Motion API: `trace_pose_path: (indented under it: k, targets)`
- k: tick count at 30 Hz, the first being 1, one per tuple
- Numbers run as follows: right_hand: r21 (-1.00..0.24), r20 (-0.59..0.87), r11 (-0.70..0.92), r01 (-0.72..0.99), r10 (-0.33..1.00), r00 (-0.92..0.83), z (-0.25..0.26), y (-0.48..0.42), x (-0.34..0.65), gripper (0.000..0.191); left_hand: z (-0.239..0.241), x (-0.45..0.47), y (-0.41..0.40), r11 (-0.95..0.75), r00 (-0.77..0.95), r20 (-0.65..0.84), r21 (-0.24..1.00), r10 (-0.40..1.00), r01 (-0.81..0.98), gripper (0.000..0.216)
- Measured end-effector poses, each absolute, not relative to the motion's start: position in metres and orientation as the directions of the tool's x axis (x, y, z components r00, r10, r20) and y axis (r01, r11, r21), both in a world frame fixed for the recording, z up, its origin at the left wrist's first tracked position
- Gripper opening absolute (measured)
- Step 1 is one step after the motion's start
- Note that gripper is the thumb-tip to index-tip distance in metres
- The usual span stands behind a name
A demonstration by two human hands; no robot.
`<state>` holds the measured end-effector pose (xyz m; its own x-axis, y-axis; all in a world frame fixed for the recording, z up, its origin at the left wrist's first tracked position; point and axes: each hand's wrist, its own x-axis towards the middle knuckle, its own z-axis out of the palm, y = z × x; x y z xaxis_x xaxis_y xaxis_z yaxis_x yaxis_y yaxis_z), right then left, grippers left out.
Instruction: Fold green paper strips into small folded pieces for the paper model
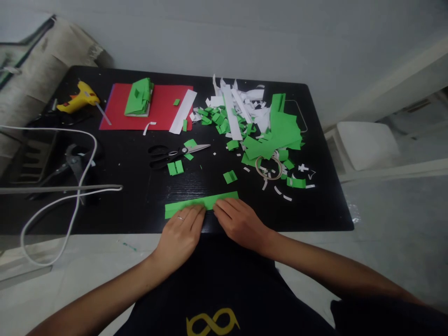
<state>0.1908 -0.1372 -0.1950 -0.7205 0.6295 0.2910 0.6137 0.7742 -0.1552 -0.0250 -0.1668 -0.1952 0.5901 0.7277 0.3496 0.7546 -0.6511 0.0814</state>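
A long green paper strip (201, 201) lies near the front edge of the black table, with a crease running along it. My left hand (182, 229) presses on its lower edge left of the middle, fingers close together; a ring shows on one finger. Towards the strip's right end, the bent fingers of my right hand (242, 220) grip the same edge. My fingertips and the edge under them are partly hidden. Beyond the strip lie a small folded green piece (230, 177), another folded green piece (175, 168) and black-handled scissors (180, 152) with slightly parted blades.
A yellow glue gun (81, 98) and red paper (161, 105) bearing a stack of folded green paper (139, 97) lie at back left. Green cuttings (219, 119), larger green sheets (284, 133) and a tape roll (269, 168) are at right. A white cable (94, 154) loops over the left side.
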Motion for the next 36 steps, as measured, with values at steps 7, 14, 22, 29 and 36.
trace_pose_path:
  k: [7,14,22,29,36]
  targets:
    - [-0.167,0.296,0.743,0.648,0.665,-0.686,-0.197,-0.146,0.190,0.031,-0.200,-0.019,-0.182,-0.574,0.525,0.288,0.120,0.801,0.810,0.031]
    - [-0.131,0.261,0.724,0.677,0.684,-0.681,-0.200,-0.152,0.185,0.038,-0.201,-0.014,-0.187,-0.531,0.488,0.268,0.119,0.831,0.839,0.037]
    - [-0.202,0.283,0.675,0.710,0.734,-0.617,-0.197,-0.153,0.198,0.031,-0.202,-0.011,-0.188,-0.496,0.453,0.241,0.160,0.858,0.854,0.049]
    - [-0.205,0.299,0.628,0.751,0.770,-0.563,-0.192,-0.152,0.216,0.031,-0.205,-0.005,-0.190,-0.444,0.412,0.201,0.154,0.889,0.883,0.057]
    - [-0.216,0.315,0.616,0.757,0.778,-0.543,-0.194,-0.154,0.214,0.031,-0.209,-0.004,-0.191,-0.424,0.398,0.184,0.133,0.899,0.896,0.057]
